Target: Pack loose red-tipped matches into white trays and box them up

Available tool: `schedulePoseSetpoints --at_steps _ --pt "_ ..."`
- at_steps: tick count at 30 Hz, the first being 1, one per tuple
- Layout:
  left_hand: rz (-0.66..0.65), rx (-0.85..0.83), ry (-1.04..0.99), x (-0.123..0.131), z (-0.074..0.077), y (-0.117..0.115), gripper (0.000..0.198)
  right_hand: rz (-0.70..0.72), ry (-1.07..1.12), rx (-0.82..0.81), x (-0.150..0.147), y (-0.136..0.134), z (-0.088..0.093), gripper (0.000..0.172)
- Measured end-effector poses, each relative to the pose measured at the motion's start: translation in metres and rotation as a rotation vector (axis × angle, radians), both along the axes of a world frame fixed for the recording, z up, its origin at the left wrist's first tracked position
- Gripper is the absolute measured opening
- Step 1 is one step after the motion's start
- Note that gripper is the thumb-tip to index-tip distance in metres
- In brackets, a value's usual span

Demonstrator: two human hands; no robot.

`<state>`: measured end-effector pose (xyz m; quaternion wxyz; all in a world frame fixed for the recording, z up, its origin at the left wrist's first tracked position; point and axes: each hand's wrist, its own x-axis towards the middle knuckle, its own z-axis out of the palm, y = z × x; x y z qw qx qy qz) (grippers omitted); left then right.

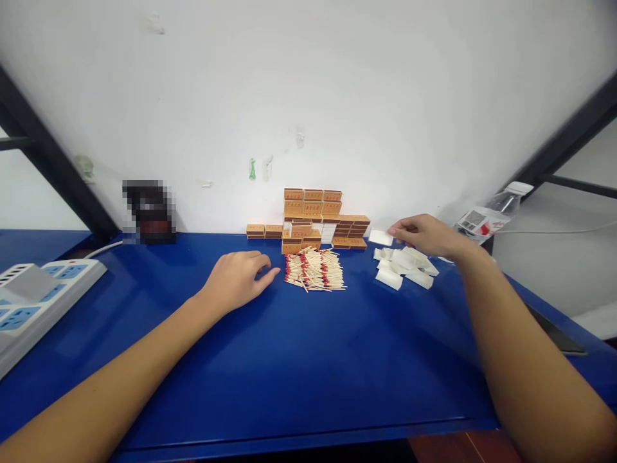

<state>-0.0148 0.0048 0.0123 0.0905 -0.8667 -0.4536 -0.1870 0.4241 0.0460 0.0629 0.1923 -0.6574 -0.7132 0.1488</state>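
On the blue tabletop [270, 373], the matches [315, 270] are being flanked by the left hand [238, 273], its fingers being held loosely curled, thumb apart, with nothing visibly gripped. One white card [380, 237] is being pinched at its right edge by the right hand [423, 233], just behind a pile of similar cards [402, 262]. Behind the matches, stacked boxes [313, 208] are being backed by the wall [366, 96].

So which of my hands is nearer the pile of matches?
Left. Your left hand is just left of the pile of matches; your right hand is farther off to its right, by the white pieces.
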Motion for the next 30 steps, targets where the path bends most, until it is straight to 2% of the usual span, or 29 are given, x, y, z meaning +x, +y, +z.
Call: schedulePoseSetpoints --at_steps 2,4,8,13,16,19,23,30 --pt "0.001 -0.004 -0.001 0.000 0.000 0.000 0.032 0.002 -0.039 -0.133 0.011 -0.011 0.009 0.045" --pt "0.001 -0.006 -0.004 0.000 0.000 0.000 0.032 -0.018 -0.053 -0.184 0.022 -0.020 0.016 0.043" --pt "-0.009 0.004 -0.026 -0.001 -0.001 0.001 0.032 -0.120 -0.075 -0.177 0.041 -0.028 0.020 0.050" --pt "-0.028 -0.003 -0.065 -0.001 -0.001 0.002 0.035 -0.206 -0.104 -0.164 0.044 -0.023 0.013 0.033" --pt "0.008 -0.002 -0.120 -0.007 0.004 0.008 0.033 -0.238 -0.130 -0.068 0.038 -0.021 0.013 0.027" --pt "0.081 0.003 -0.195 -0.016 0.011 0.023 0.032 -0.255 -0.170 0.057 0.031 -0.020 0.014 0.025" --pt "0.110 0.021 -0.119 -0.022 0.016 0.053 0.037 -0.250 -0.203 0.178 0.021 -0.017 0.008 0.025" --pt "0.115 -0.069 -0.135 -0.023 0.005 0.108 0.051 -0.196 -0.257 0.324 0.008 -0.013 0.000 0.025"
